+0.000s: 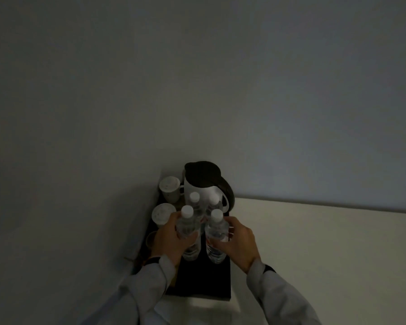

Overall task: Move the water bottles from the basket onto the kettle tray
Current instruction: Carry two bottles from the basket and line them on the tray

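Clear plastic fills both hands: the left hand [171, 240] wraps one water bottle [187, 227], the right hand [236, 241] another [216, 228], both upright on the black kettle tray [204, 285] at the tabletop's left edge, before the kettle [203, 184]. Placing seems underway; next, likely release. No basket visible.

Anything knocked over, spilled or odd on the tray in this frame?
Nothing stands out. Four capped bottles stand upright on the dark tray before the kettle, the front two held by the left hand and right hand. The dim light hides detail.
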